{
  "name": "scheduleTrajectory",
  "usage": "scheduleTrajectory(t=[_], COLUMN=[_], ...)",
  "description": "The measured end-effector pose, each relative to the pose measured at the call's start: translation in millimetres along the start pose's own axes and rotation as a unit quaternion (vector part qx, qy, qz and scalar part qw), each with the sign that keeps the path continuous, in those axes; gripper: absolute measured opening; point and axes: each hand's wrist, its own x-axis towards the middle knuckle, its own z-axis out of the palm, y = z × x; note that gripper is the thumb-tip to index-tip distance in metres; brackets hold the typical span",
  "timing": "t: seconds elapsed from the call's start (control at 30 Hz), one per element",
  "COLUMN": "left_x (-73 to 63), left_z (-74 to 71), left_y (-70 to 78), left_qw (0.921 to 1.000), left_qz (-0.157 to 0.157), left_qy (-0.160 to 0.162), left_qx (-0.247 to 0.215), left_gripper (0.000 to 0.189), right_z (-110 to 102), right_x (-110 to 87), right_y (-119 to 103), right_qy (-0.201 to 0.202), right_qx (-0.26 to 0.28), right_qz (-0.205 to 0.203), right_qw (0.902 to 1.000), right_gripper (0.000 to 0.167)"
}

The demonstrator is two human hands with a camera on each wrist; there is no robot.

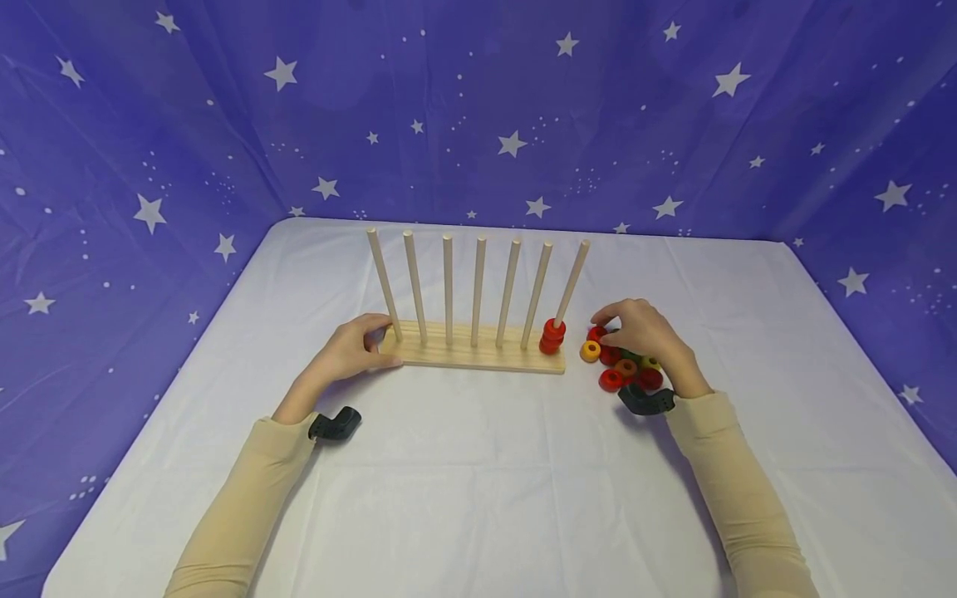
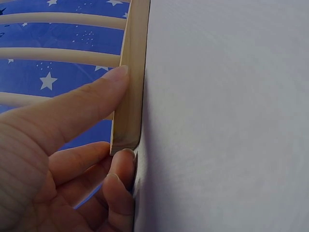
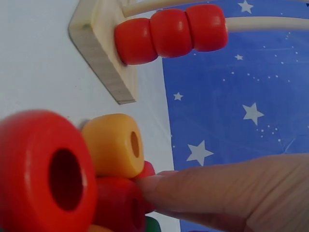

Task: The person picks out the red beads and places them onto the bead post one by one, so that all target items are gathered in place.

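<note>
A wooden peg stand [image 1: 478,357] with a row of upright pegs stands on the white cloth. My left hand [image 1: 350,345] grips its left end, thumb along the front edge and fingers at the end and behind. Three red beads [image 3: 171,34] are stacked on the rightmost peg. To the right of the stand, my right hand [image 1: 641,328] reaches over a pile of loose beads, pinching a red bead [image 1: 596,334] between thumb and index finger. Beside that bead lies a yellow-orange bead [image 3: 111,146], with a large red bead [image 3: 29,169] nearest the right wrist camera.
More beads lie under and around the right hand, among them a brown-orange bead [image 1: 625,367], a dark red bead [image 1: 650,379] and some green ones partly hidden. A purple star-patterned curtain [image 1: 478,108] hangs behind the table and along its sides.
</note>
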Motion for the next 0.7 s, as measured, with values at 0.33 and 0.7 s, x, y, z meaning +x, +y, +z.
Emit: scheduleTrajectory(t=[0.33,0.7], left_x=[-0.2,-1.1], left_z=[-1.3,-1.8], left_y=[2.3,2.0], left_qw=[1.0,1.0], left_qz=[0.0,-0.006], left_qy=[0.0,-0.004], left_qx=[-0.006,-0.003], left_gripper=[0.069,0.071], right_z=[3.6,7.7], right_x=[4.9,5.5], right_y=[0.2,2.4], right_qy=[-0.004,0.013], right_qx=[0.001,-0.002], right_qz=[0.019,0.014], right_qw=[0.9998,0.9998], right_gripper=[0.031,0.032])
